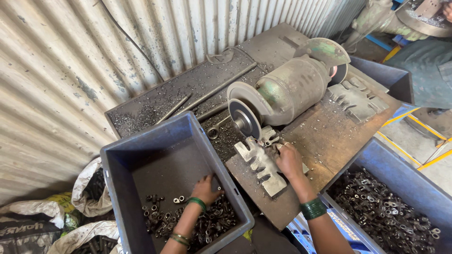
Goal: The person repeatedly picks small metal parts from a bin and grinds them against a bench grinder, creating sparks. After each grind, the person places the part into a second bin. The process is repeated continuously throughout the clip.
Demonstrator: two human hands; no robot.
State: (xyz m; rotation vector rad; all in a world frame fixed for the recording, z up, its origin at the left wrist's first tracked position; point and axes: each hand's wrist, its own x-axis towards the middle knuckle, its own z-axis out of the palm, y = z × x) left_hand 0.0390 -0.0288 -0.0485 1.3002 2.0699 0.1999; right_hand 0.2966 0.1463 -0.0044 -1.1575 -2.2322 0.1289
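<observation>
Hands work on either side of a bench grinder, which sits on a dusty metal bench. Nearest, in front of the grinder and to its left, the left hand reaches down into a dark blue plastic crate, its fingers spread loosely over a heap of small dark metal rings and sleeves — gripping nothing that I can make out. Just in front of the grinder's wheel the right hand rests on a pale notched metal plate, with its fingertips pinched around what looks like a small ring held close to the wheel; the piece is too small to be sure of. In front of the grinder to its right, a second blue crate holds many more of the same dark parts. Behind the grinder, a long steel tray strewn with filings lies against a corrugated metal wall.
</observation>
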